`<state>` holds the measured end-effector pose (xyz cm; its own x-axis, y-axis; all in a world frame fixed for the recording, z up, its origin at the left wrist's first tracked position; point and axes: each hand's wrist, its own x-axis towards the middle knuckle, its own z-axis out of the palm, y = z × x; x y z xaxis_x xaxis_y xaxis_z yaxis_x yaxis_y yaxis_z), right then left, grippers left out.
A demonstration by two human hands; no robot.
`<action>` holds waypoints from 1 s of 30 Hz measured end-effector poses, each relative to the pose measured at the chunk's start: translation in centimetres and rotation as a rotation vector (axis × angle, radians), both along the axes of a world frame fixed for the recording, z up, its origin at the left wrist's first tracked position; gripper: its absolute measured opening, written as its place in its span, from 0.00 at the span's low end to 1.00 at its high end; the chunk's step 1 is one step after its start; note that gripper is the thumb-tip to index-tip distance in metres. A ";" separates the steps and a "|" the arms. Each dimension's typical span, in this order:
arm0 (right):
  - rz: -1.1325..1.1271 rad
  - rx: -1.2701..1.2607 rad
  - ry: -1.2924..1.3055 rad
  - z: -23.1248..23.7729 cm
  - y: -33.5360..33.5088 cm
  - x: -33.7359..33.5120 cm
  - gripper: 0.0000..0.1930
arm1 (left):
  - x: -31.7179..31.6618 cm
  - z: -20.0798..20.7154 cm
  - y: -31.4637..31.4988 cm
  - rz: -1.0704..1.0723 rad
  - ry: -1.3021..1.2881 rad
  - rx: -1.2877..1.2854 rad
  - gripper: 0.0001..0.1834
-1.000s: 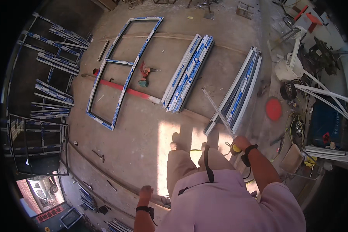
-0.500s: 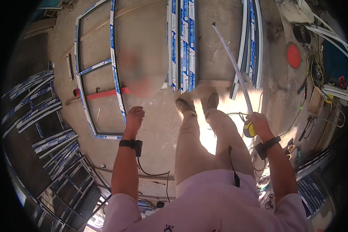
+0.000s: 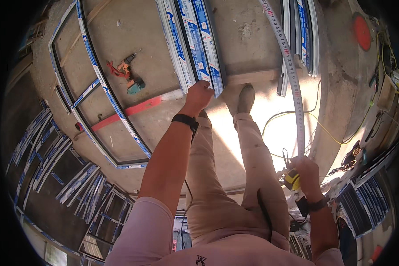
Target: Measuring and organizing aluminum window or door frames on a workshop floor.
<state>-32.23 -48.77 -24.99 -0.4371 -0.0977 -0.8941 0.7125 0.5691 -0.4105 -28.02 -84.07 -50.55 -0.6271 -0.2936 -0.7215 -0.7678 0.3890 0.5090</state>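
My right hand [image 3: 307, 172] grips a yellow and black tape measure [image 3: 291, 179]. Its long pale blade [image 3: 292, 80] runs out from the hand toward the far edge, bending slightly on its way. At the near ends of several long profiles [image 3: 191, 40] in blue-and-white film, my left hand [image 3: 198, 96] has its fingers curled closed against one profile's end. How far the fingers wrap round it is partly hidden. The profiles lie side by side on the floor, pointing away from me.
A film-covered frame [image 3: 105, 82] lies left, over a red-painted strip [image 3: 142, 105]. Inside it rests a cordless drill [image 3: 127, 74]. More profiles [image 3: 303, 35] lie right, near a yellow cable [image 3: 326, 128] and a red disc [image 3: 361, 32]. Stacked profiles [image 3: 48, 155] fill the far left.
My left hand has moved right and forward, from beside the frame to the profiles' ends. The tape blade reaches farther out of view. The view has shifted, and the drill now shows clearly.
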 end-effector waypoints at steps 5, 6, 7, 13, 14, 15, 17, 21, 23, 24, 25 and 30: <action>0.053 0.103 -0.048 -2.3 -1.6 0.7 0.14 | -3.6 -7.4 2.5 -0.117 0.040 -0.117 0.30; 0.094 0.131 -0.052 -2.4 -1.5 1.3 0.14 | -4.2 -8.6 2.9 -0.127 0.039 -0.104 0.30; -0.081 0.088 -0.076 -3.1 -0.9 2.5 0.13 | -4.9 -9.8 3.1 -0.031 -0.015 -0.038 0.30; 0.030 0.188 -0.153 -5.2 -1.4 2.9 0.14 | -7.4 -14.0 4.3 0.087 -0.145 -0.326 0.39; 0.010 0.191 -0.167 -5.6 -1.6 2.6 0.16 | -7.8 -14.1 4.4 0.084 -0.141 -0.325 0.39; -0.006 0.179 -0.195 -5.5 -1.7 2.3 0.14 | -8.1 -14.1 4.6 0.228 -0.124 -0.233 0.39; -0.047 0.180 -0.198 -5.9 -1.4 2.6 0.14 | -8.1 -15.8 5.1 0.356 -0.140 -0.170 0.39; -0.083 0.154 -0.140 -6.4 -0.9 1.5 0.14 | -9.0 -14.8 7.0 0.263 -0.230 -0.614 0.37; -0.063 0.162 -0.159 -6.5 -0.6 1.5 0.15 | -8.9 -15.1 6.0 0.279 -0.230 -0.607 0.36; -0.042 0.179 -0.186 -6.4 -0.3 1.6 0.15 | -8.5 -15.3 5.6 0.292 -0.240 -0.594 0.36; -0.044 0.179 -0.188 -6.5 -0.2 1.6 0.15 | -8.4 -15.7 5.2 0.323 -0.199 -0.585 0.35; -0.136 0.167 -0.202 -7.2 0.6 1.9 0.14 | -9.7 -14.6 4.8 0.359 -0.202 -0.318 0.30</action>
